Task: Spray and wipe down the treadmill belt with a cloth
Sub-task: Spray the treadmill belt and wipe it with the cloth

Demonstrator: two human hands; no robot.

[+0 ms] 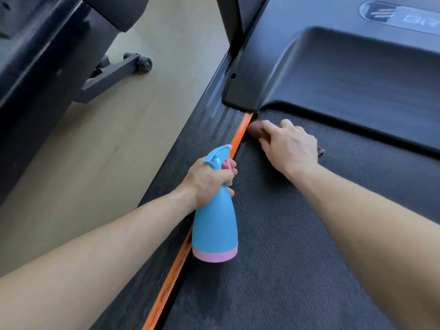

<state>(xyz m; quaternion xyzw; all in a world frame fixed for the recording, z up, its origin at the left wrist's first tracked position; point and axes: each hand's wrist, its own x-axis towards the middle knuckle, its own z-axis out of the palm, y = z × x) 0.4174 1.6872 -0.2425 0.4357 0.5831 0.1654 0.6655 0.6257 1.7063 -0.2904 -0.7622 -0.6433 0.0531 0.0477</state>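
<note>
Belt [297,246] ran lengthwise; right hand [289,146] pressed cloth [254,129] at far-left corner; left hand [209,179] gripped bottle [214,222].

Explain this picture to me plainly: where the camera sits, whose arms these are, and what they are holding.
The single picture comes from a camera worn on a person's head, looking down at their own bare arms. They lean over a treadmill: the textured dark belt, an orange stripe along its edge, and the black motor cover ahead. The left hand grips a blue spray bottle with a pink base. The right hand presses a dark cloth, mostly hidden under it, onto the belt by the cover.
</note>
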